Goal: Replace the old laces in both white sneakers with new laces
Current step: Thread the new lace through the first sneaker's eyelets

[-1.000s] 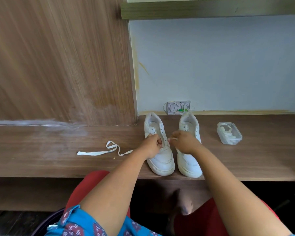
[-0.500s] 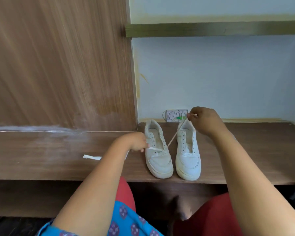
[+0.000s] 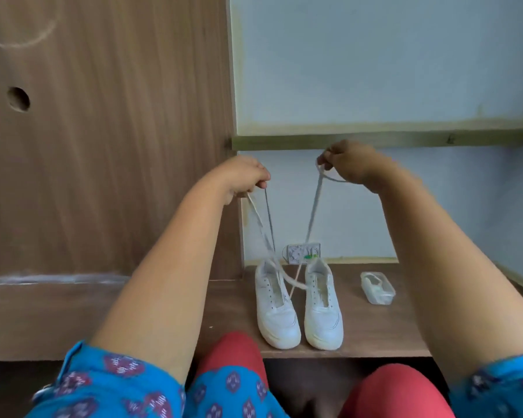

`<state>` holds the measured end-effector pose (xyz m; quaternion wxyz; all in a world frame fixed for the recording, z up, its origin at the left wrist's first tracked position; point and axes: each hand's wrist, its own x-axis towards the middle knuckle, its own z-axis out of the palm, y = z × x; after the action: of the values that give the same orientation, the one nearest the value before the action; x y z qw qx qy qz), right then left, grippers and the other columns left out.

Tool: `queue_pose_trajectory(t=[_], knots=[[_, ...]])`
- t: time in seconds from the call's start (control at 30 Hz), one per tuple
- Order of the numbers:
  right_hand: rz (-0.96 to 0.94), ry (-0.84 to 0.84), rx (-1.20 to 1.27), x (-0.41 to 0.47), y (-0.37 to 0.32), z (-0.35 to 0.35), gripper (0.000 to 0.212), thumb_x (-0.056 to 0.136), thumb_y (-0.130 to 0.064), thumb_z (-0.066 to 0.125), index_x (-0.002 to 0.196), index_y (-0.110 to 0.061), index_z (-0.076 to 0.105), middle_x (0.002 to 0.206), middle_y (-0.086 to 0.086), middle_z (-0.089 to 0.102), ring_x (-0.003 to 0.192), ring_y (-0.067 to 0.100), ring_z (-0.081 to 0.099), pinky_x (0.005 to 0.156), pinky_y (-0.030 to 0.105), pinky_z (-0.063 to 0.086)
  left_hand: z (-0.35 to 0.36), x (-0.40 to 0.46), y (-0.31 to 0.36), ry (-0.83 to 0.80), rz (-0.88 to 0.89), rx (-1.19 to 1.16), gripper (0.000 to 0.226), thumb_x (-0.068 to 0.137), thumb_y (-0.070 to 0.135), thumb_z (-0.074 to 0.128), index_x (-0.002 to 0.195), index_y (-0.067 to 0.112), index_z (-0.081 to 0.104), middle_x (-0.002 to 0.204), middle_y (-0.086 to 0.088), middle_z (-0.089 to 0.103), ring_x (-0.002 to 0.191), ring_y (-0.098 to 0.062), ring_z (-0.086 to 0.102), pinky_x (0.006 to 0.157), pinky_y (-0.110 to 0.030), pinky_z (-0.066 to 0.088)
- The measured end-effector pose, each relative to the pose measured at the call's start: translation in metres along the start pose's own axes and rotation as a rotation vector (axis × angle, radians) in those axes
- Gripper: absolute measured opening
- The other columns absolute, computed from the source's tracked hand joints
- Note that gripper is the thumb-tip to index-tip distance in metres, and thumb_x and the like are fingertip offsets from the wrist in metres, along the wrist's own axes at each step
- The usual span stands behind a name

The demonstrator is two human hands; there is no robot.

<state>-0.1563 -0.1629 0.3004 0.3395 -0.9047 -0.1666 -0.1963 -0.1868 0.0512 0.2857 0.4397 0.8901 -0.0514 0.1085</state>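
Note:
Two white sneakers stand side by side on the wooden desk (image 3: pixel 375 333), toes toward me: the left sneaker (image 3: pixel 277 309) and the right sneaker (image 3: pixel 322 309). A white lace (image 3: pixel 313 212) runs up from the left sneaker's eyelets in two strands. My left hand (image 3: pixel 246 176) is raised high and pinches one end of the lace. My right hand (image 3: pixel 349 164) is raised at about the same height and pinches the other end. Both strands are pulled up and blurred. The right sneaker's eyelets look bare.
A small clear plastic box (image 3: pixel 377 287) with white contents sits on the desk right of the sneakers. A wall socket plate (image 3: pixel 303 253) is behind the shoes. A wood panel (image 3: pixel 103 146) rises at left, a shelf edge (image 3: pixel 405 141) crosses behind my hands.
Both hands rose from the left sneaker to well above it, drawing the lace ends upward. The camera tilted up, and my left arm now hides the desk at left.

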Motion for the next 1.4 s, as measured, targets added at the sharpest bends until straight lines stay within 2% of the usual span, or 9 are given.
queue_pose_trajectory(t=[0.13,0.27,0.53,0.67,0.8,0.97,1.13,1.2,1.4], knots=[[-0.052,0.132,0.138,-0.004,-0.027,-0.039,0.029,0.102,-0.019,0.036,0.100,-0.015,0.065,0.087,-0.001,0.058,0.090,0.023,0.054,0.071,0.027,0.042,-0.023,-0.012,0.051,0.102,0.048,-0.287,0.009,0.093,0.017,0.061,0.085,0.020,0.064,0.070,0.006,0.056,0.052,-0.006,0.039,0.052,-0.019,0.033],[-0.133,0.223,0.143,-0.011,-0.054,-0.084,0.036,0.105,-0.027,0.033,0.118,-0.015,0.064,0.120,0.006,0.058,0.103,0.028,0.054,0.085,0.033,0.042,-0.046,-0.020,0.093,0.204,0.104,-0.586,0.007,0.089,0.013,0.064,0.093,0.009,0.068,0.070,0.003,0.063,0.045,-0.004,0.043,0.047,-0.017,0.039],[-0.156,0.239,0.284,0.003,-0.086,-0.138,0.032,0.104,-0.020,0.039,0.118,-0.008,0.064,0.077,0.002,0.045,0.068,0.017,0.044,0.075,0.030,0.047,-0.084,-0.036,0.157,0.052,0.241,-0.956,0.022,0.095,0.004,0.040,0.103,0.005,0.059,0.100,-0.010,0.074,0.087,-0.018,0.071,0.077,-0.028,0.052],[-0.171,0.214,0.345,0.009,-0.089,-0.142,0.028,0.102,-0.017,0.045,0.116,-0.005,0.066,0.076,0.006,0.049,0.070,0.017,0.051,0.081,0.029,0.052,-0.084,-0.028,0.165,0.164,0.357,-0.612,0.025,0.096,-0.004,0.047,0.117,0.001,0.058,0.111,-0.011,0.068,0.104,-0.019,0.067,0.089,-0.026,0.053],[-0.125,0.214,0.299,0.005,-0.087,-0.126,0.021,0.097,-0.013,0.054,0.106,-0.002,0.070,0.078,0.000,0.051,0.067,0.013,0.050,0.072,0.025,0.053,-0.054,-0.012,0.126,0.222,0.227,-0.174,0.014,0.091,0.003,0.055,0.100,0.009,0.064,0.107,-0.011,0.070,0.097,-0.019,0.069,0.085,-0.029,0.055],[-0.030,0.126,0.292,0.001,-0.047,-0.079,0.014,0.093,-0.015,0.060,0.100,-0.008,0.071,0.074,0.001,0.051,0.066,0.014,0.049,0.076,0.028,0.055,0.021,-0.005,0.019,-0.050,-0.029,0.029,0.006,0.092,0.007,0.058,0.090,0.011,0.062,0.098,-0.008,0.070,0.073,-0.014,0.066,0.059,-0.022,0.043],[0.074,0.090,0.360,0.004,0.003,-0.023,0.006,0.089,-0.014,0.066,0.084,-0.011,0.068,0.073,0.002,0.052,0.064,0.014,0.050,0.069,0.027,0.054,0.104,0.002,-0.114,-0.365,-0.336,0.385,0.021,0.092,0.009,0.056,0.109,0.000,0.065,0.093,-0.010,0.069,0.073,-0.018,0.069,0.058,-0.026,0.045],[0.104,0.050,0.401,0.004,0.025,0.004,0.009,0.090,-0.014,0.065,0.082,-0.012,0.068,0.075,0.000,0.056,0.065,0.014,0.050,0.067,0.027,0.052,0.122,-0.003,-0.161,-0.457,-0.473,0.441,0.012,0.097,0.013,0.051,0.098,0.009,0.061,0.082,-0.002,0.063,0.055,-0.006,0.058,0.052,-0.020,0.041],[0.239,-0.066,0.439,0.000,0.083,0.092,0.012,0.089,-0.016,0.067,0.093,-0.005,0.071,0.074,0.001,0.057,0.067,0.015,0.053,0.074,0.030,0.057,0.148,-0.010,-0.236,-0.600,-0.763,0.438,0.018,0.096,0.025,0.060,0.080,0.018,0.054,0.079,0.006,0.056,0.063,-0.003,0.046,0.053,-0.016,0.033]])
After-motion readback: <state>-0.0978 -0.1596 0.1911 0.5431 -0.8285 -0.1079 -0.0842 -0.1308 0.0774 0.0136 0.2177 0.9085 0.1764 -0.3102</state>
